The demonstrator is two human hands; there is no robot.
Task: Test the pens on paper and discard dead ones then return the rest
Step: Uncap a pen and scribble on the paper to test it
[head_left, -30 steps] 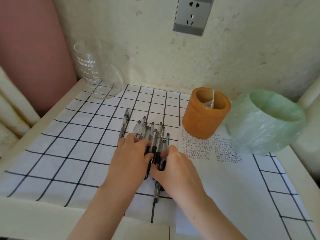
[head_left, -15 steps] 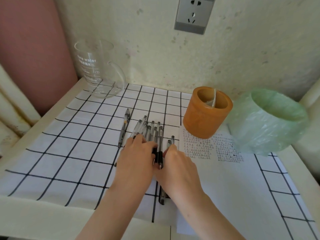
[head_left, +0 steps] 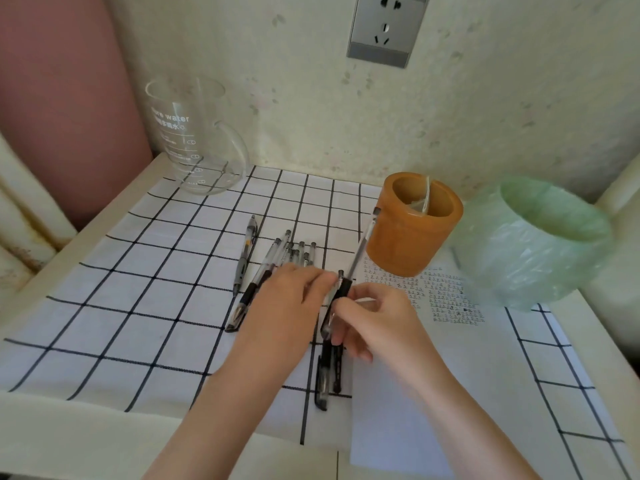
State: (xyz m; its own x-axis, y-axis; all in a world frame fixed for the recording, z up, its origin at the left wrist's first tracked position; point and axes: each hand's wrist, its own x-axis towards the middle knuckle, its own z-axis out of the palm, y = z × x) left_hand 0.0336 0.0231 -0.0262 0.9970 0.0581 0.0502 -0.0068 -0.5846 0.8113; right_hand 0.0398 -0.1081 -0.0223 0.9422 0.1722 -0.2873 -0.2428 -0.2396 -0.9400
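Several clear-barrelled black pens (head_left: 289, 252) lie side by side on the checked cloth (head_left: 138, 289) in the middle of the table. My left hand (head_left: 284, 306) rests flat on the bunch and touches the grip of one pen (head_left: 360, 251). My right hand (head_left: 377, 323) holds that pen by its black grip, its back end tilted up toward the orange pen holder (head_left: 412, 233). Two more pens (head_left: 325, 372) lie below my right hand. A sheet of white paper (head_left: 408, 393) with small written marks lies at the right.
A glass measuring jug (head_left: 194, 140) stands at the back left against the wall. A bin lined with a green plastic bag (head_left: 530, 240) sits at the right, beside the pen holder. One pen (head_left: 246, 251) lies apart, left of the bunch. A wall socket (head_left: 384, 27) is above.
My right hand has lifted one pen out of the bunch and tilted its back end up toward the orange holder. My left hand stays on the remaining pens.
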